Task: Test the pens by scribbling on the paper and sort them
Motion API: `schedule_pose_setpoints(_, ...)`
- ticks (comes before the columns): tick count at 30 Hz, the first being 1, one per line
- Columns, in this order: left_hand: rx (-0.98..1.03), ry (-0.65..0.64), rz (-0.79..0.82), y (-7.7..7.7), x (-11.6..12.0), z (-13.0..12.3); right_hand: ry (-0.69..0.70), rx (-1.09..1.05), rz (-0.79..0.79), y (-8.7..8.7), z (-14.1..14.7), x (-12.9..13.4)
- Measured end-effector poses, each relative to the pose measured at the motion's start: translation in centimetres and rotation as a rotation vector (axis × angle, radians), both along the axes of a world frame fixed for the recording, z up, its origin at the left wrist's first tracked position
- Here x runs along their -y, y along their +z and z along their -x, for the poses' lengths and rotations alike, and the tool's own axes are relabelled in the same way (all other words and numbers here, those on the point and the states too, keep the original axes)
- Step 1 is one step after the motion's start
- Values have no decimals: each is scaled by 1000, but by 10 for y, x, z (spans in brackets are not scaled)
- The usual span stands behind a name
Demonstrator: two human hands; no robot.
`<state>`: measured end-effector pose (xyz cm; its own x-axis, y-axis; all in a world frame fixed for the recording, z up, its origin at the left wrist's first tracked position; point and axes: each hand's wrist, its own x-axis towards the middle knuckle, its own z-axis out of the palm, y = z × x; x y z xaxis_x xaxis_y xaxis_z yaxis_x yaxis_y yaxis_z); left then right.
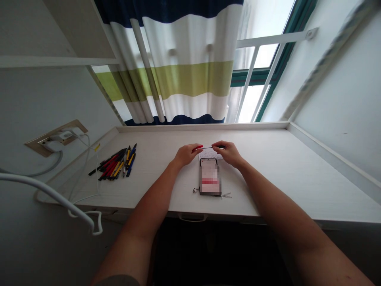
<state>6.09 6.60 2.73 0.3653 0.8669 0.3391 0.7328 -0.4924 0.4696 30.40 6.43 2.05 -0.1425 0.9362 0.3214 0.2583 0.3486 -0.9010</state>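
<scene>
Both hands are working above the far middle part of the white table (282,171). The left hand (187,154) is pinching a red piece (197,148) between its closed fingers, and the right hand (228,153) is closing its fingertips on the dark end of a thin dark rod (207,147). This rod is bridging the short gap between the hands, lying nearly level, and its other end is meeting the red piece.

Below the rod, a small patterned sheet (210,154) is lying flat, partly covered by the phone (210,177) and its dark frame. The phone is standing most in the way — it is occupying the space between the two forearms, toward the front edge. A small charm (195,190) is resting beside its lower left corner, and a pale tassel (226,195) is spreading out at the lower right one.

A loose pile of pens (117,163), black, red, yellow and blue, is lying near the left edge, well apart from the left hand. A thin white cable (97,171) is crossing the left edge beside them.

The raised back rim (202,127) is running behind the hands, under the striped curtain (190,79) — bare surface is separating them. On the right, open room is reaching from the right forearm to the right rim (333,159).
</scene>
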Motion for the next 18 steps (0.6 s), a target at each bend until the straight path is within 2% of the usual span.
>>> schedule_pose_setpoints(3, -24, 0, 5, -4, -2, -2, -9, 39, -24, -2, 0, -2)
schedule_pose_setpoints(10, 68, 50, 38, -12, -12, 15, -112, 220, -207, -11, -21, -16)
schedule_pose_setpoints(14, 89, 43, 49, -13, -13, 16, -81, 302, -197, -14, -22, -18)
schedule_pose_setpoints(18, 21, 53, 81, -14, -14, 20, -101, 403, -170, -20, -23, -19)
